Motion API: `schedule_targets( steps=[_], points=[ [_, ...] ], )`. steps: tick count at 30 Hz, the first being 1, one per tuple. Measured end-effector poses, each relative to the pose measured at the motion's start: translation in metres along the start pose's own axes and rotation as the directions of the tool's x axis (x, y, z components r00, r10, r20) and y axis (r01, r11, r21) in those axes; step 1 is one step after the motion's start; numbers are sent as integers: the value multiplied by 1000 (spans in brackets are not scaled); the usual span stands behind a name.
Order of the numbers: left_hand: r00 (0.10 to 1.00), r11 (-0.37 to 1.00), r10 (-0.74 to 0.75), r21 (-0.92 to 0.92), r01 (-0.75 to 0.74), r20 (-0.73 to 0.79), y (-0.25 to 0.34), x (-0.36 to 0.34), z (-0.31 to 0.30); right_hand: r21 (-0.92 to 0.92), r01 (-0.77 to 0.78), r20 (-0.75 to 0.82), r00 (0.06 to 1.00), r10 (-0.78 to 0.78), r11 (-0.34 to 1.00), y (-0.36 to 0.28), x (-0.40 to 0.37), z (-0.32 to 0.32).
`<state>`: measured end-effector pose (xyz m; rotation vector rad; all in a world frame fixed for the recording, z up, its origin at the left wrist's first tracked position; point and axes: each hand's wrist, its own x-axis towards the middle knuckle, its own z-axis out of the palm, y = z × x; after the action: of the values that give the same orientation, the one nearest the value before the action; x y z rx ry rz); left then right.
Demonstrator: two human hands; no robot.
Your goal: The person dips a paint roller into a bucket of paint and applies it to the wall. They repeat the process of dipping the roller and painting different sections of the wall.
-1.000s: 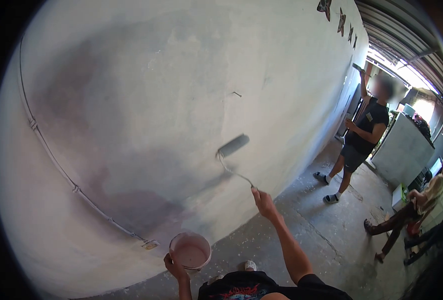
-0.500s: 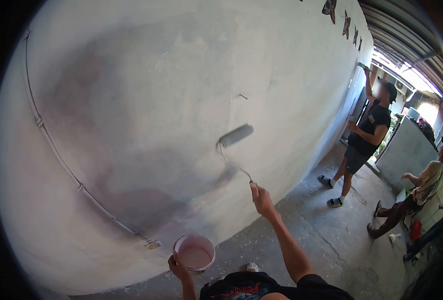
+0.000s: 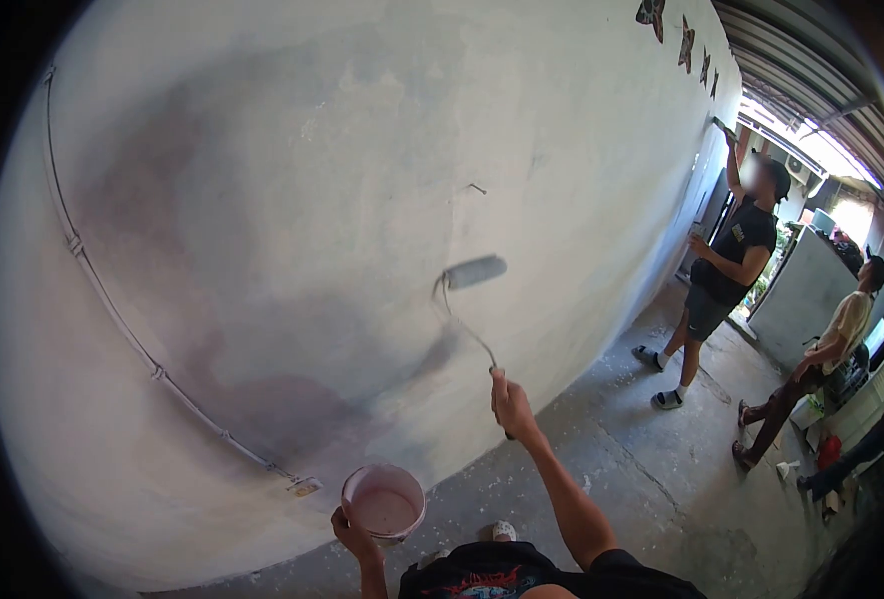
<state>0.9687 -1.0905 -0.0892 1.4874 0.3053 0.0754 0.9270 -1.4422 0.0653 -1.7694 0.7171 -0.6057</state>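
Observation:
My right hand point(image 3: 514, 404) is closed round the handle of a paint roller point(image 3: 476, 272). Its grey sleeve lies over the pale wall point(image 3: 582, 200), below a small nail, and its bent wire frame runs down to my fist. Low in front of me, my left hand point(image 3: 358, 535) grips the side of a small bucket point(image 3: 385, 502). The bucket is tilted toward me and its inside is coated in pinkish paint. Grey and mauve patches spread over the wall left of the roller.
A cable conduit point(image 3: 112, 307) curves down the wall to a socket point(image 3: 306, 486). To the right, a person in black point(image 3: 736, 250) reaches up to the wall with a brush. Another person point(image 3: 831, 339) stands farther right on the concrete floor point(image 3: 611, 479). Butterfly-shaped decorations point(image 3: 685, 45) hang high up.
My right hand has shifted slightly left and down, and the roller's sleeve has tipped nearer to level. The bucket moved a little left. The far-right person stands more upright.

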Motion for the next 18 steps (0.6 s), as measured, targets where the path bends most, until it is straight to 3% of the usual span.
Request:
schedule_targets(
  steps=[4,7,11,18],
  points=[
    [999,1000,10,16,-10,33,2,-5,0,44,80,-55,995,-78,996,-62,18,-14],
    [1000,1000,0,26,0,15,-1,-8,-2,33,120,-77,990,-118,992,-71,27,-16],
    [1000,999,-4,39,4,18,-6,-8,-9,-21,142,-106,984,-144,990,-34,17,-2],
    [1000,1000,-27,13,27,1,-2,-5,-10,-156,-3,-64,998,-7,988,58,-16,9]
  ],
)
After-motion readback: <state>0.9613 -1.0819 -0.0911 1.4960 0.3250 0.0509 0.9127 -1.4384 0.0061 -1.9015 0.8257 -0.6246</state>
